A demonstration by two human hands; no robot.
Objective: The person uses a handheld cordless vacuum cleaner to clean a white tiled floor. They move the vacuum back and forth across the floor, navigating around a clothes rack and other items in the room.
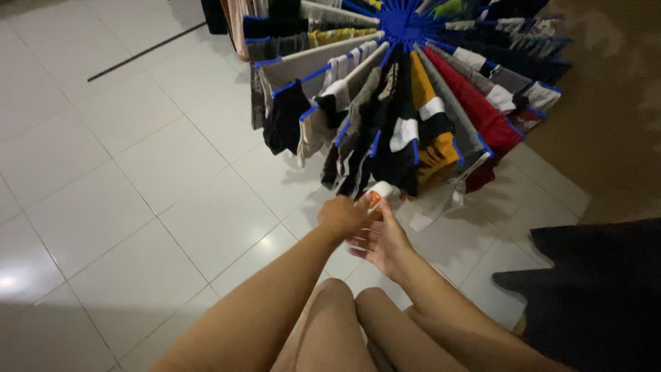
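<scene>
My left hand (341,216) is closed around the lower part of a small white and orange object (377,193), which sticks up past the fingers. My right hand (381,242) sits right beside it, fingers curled toward the same object and touching my left hand. Both hands are held out over the white tiled floor (138,179), just below the hanging edge of a round blue drying rack (403,24). The rack's arms fan out and carry several pieces of clothing, among them a red one (482,114) and a yellow, black and white one (427,131).
My bare knees (351,303) are below the hands. A dark cloth pile (592,289) lies on the floor at the right. A brown wall (606,103) stands behind the rack. A dark line (144,52) crosses the tiles at the upper left.
</scene>
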